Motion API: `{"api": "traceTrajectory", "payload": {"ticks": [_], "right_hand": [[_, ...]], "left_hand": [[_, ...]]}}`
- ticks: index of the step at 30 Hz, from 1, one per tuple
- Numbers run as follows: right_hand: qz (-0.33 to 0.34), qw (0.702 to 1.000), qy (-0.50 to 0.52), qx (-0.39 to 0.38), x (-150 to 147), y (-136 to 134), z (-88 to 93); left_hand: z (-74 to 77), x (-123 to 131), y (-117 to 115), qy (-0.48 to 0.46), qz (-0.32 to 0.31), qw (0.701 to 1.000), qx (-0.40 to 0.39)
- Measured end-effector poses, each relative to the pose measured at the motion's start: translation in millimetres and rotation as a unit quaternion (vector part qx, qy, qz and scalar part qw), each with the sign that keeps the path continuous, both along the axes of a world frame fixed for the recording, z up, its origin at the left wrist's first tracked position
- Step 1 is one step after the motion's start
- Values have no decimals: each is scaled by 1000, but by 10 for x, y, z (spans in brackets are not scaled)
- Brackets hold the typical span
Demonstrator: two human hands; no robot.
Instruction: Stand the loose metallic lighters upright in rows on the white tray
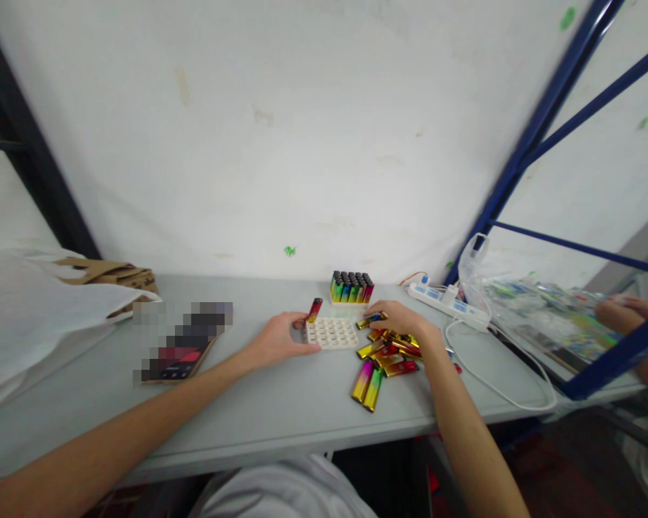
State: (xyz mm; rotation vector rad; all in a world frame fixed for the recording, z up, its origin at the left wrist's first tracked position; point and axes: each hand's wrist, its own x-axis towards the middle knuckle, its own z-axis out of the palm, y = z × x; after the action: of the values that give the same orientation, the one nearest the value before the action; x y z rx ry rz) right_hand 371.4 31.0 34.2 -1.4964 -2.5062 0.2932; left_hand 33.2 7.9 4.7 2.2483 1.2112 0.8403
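A white tray with rows of holes (332, 334) lies on the table. My left hand (284, 337) grips its left end, with the thumb along the front edge. One red-and-gold metallic tube, shaped like a lighter (314, 311), stands upright in the tray's back left corner, beside my left fingers. My right hand (397, 316) reaches over a loose pile of similar shiny lighters (383, 352). Its thumb and fingers are closed around a gold and dark lighter (371, 321) at the pile's back left. Two pink, green and yellow lighters (367, 386) lie at the pile's front.
Behind the tray, a filled block of upright lighters (352, 288) stands near the wall. To the right are a power strip (448, 302), its white cable and a blue rack post (497, 194). A phone-like dark object (181, 363) and a white plastic bag (48, 316) lie left. Another person's hand (623, 311) shows far right.
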Motion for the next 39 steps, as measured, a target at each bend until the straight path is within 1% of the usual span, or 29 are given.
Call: {"api": "traceTrajectory", "payload": {"ticks": [2, 5, 7, 11, 14, 16, 18, 21, 23, 25, 27, 29, 31, 36, 38, 39], "right_hand": [[-1, 1000, -10, -2, -41, 30, -44], [-27, 999, -20, 18, -77, 52, -89], [-37, 999, -4, 37, -86, 42, -92], [-47, 991, 109, 53, -125, -9, -24], [-50, 975, 205, 73, -197, -35, 60], [-40, 955, 281, 84, -267, -43, 109], [-43, 926, 370, 63, -349, -54, 150], [-61, 862, 504, 14, -496, -104, 212], [-46, 816, 576, -35, -604, -166, 259], [-14, 785, 612, -98, -716, -239, 306], [17, 770, 622, -142, -825, -302, 335], [35, 763, 625, -163, -932, -336, 331], [25, 765, 623, -164, -1030, -338, 293], [-70, 800, 584, -118, -1197, -316, 178], [-94, 802, 577, -121, -1224, -328, 173], [-106, 799, 578, -130, -1231, -336, 181]], "left_hand": [[2, 3, -4, -1, -4, 1000, 0], [18, 6, -16, -2, -7, 1000, -8], [34, 8, -25, -1, -3, 1000, -16], [57, 10, -33, -2, 0, 1000, -22], [56, 7, -32, -4, -5, 1000, -22], [50, 3, -31, -5, -4, 1000, -20], [41, -2, -29, -3, -2, 1000, -17], [24, -6, -26, -3, 0, 1000, -15], [11, -5, -21, -4, 4, 1000, -15], [0, -1, -16, -3, 6, 1000, -14], [-9, 5, -14, -5, 2, 1000, -14], [-12, 9, -14, -7, 0, 1000, -14], [-12, 11, -14, -3, 4, 1000, -11], [-16, 13, -5, 8, 5, 1000, -6], [-17, 13, -5, 10, 2, 1000, -1], [-16, 13, -6, 10, 1, 1000, 2]]}}
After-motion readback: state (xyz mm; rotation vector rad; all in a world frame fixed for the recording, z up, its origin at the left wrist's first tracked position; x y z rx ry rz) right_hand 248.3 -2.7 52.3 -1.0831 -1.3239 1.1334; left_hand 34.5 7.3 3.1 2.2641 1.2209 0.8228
